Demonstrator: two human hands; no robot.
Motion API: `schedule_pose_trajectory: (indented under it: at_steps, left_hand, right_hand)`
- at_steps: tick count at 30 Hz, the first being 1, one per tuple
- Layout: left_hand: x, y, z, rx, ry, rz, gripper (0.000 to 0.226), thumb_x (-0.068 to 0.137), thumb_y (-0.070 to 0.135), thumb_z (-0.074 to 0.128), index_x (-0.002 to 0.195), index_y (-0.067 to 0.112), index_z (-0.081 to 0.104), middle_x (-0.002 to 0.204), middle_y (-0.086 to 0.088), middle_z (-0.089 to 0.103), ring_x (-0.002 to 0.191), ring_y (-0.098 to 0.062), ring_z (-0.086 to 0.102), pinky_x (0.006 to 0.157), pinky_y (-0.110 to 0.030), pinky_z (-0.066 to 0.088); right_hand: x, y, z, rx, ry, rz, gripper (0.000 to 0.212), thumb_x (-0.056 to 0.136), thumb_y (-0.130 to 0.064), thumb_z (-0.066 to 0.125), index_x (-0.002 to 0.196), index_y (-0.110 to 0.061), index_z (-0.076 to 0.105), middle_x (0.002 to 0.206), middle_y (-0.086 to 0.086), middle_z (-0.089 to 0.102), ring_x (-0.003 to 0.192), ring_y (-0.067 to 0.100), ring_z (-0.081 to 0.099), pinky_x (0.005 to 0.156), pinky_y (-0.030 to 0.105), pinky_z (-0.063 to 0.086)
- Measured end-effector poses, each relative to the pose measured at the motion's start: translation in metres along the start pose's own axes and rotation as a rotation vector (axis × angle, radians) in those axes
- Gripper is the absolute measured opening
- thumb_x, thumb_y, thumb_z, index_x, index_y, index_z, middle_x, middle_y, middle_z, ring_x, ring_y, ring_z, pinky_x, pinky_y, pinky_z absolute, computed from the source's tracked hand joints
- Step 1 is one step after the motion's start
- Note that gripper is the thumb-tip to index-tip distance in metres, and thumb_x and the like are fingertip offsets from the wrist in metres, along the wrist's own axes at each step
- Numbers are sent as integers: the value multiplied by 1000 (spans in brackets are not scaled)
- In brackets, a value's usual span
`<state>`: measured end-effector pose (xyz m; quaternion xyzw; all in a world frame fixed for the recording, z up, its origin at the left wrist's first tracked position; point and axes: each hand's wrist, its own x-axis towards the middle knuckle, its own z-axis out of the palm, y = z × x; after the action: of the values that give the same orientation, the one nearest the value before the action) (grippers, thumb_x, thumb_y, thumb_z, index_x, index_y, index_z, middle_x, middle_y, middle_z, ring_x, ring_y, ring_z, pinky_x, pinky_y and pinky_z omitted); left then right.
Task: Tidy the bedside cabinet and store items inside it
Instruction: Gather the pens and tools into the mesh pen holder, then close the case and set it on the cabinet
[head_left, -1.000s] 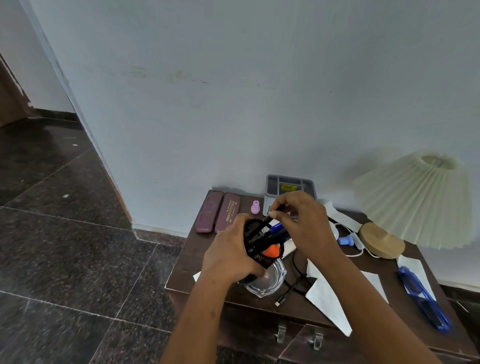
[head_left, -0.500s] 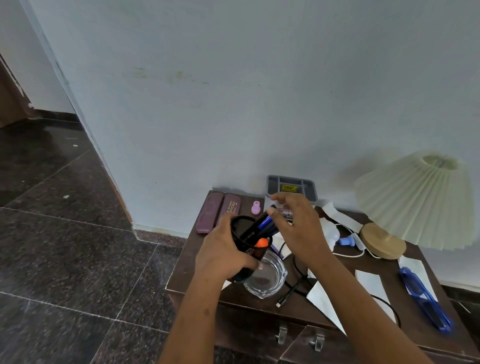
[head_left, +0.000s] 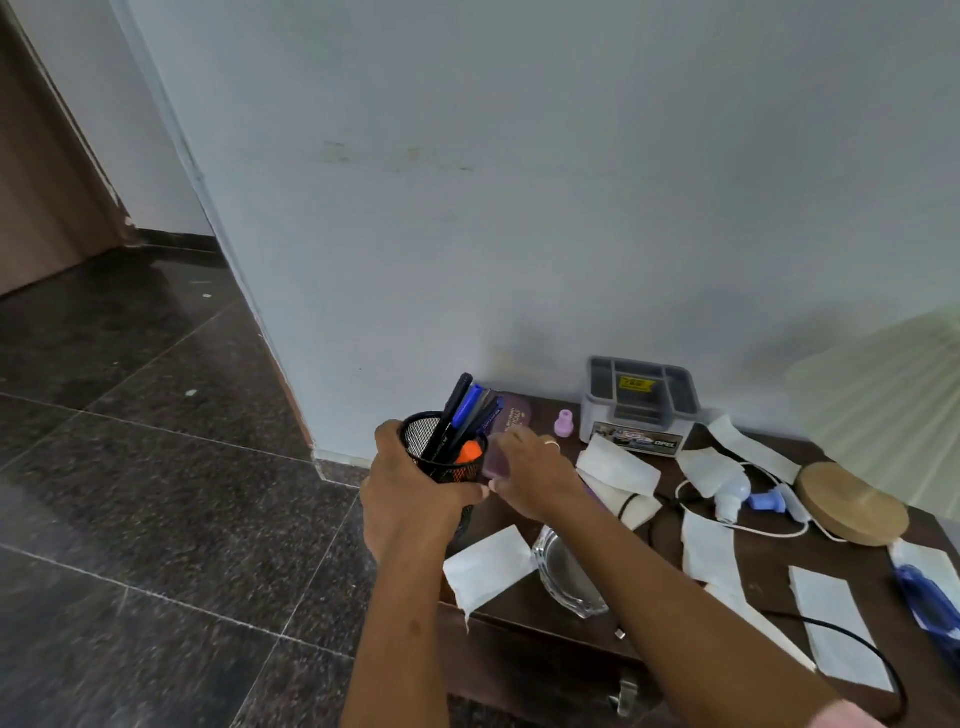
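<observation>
The pen holder is black mesh; its pens are black and blue, its highlighter orange; the case purple. The organiser is grey with a yellow label; the lampshade cream and pleated.

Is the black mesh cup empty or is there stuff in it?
Not empty. Pens and an orange marker stick up out of the mesh cup, which the left hand holds.

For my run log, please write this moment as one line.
left hand: holds mesh pen cup with pens | right hand: on purple case, grip unclear | cabinet top: cluttered
</observation>
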<state>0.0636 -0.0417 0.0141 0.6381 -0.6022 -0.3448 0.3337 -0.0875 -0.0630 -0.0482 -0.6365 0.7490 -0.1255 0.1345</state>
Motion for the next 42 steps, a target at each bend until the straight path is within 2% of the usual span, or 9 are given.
schedule_pose_trajectory:
  at_steps: [3,5,9,12,19,22,28,34,42]
  left_hand:
    - [1,-1,-2,-10,9,-11,93,52,26,89,126,26,33,117,-1,57,104,-26,56,74,-32,42]
    - [2,-2,-1,-14,7,-2,94,50,28,89,125,27,33,117,0,57,105,-25,55,75,-33,44]
    - [4,-2,2,-30,15,4,95,49,30,89,125,28,33,118,1,57,109,-26,54,82,-38,48]
    - [3,-1,2,-37,12,3,95,50,28,89,126,28,32,119,1,57,110,-25,54,83,-37,48]
    - [1,0,2,-54,15,27,95,50,26,90,127,26,34,120,-1,57,111,-27,54,87,-40,48]
    - [2,-1,5,-58,12,41,94,49,26,90,125,26,35,115,1,56,110,-29,54,87,-41,48]
    - [0,-1,6,-64,-8,60,93,52,21,90,127,21,35,102,7,45,98,-23,50,85,-38,47]
    - [-3,-4,26,-113,-89,84,91,54,16,89,129,18,37,103,5,51,90,-19,49,79,-28,42]
    - [-3,2,65,-134,-112,176,88,55,15,88,129,21,40,115,-1,61,97,-19,55,79,-27,43]
  right_hand:
    - [15,1,9,-105,-143,53,74,85,-38,64,146,-32,22,158,2,10,138,42,22,102,52,40]
    - [20,4,15,-109,-156,59,72,87,-40,60,147,-32,19,159,2,5,137,43,26,101,51,40]
    - [23,6,22,-167,6,-61,49,92,-25,51,137,-17,33,150,11,27,113,39,55,87,42,52]
    - [20,5,20,-269,59,-145,43,94,-15,46,135,-11,35,142,15,37,100,36,62,77,37,54]
    - [3,13,-1,-330,184,-155,41,98,-13,43,137,-8,33,142,20,41,105,32,65,80,36,56]
    - [-2,12,-21,-217,256,-22,42,97,-10,43,137,-10,33,130,16,53,115,32,60,94,38,49]
    - [-24,22,-63,209,382,243,20,93,-7,40,109,-4,53,102,16,65,94,30,62,72,31,41]
    - [-82,55,-82,1262,276,574,21,95,-6,44,83,-8,62,86,14,65,81,26,66,61,34,58]
    - [-105,86,-79,1446,283,687,17,99,-12,43,99,-3,58,104,21,64,89,26,65,57,26,59]
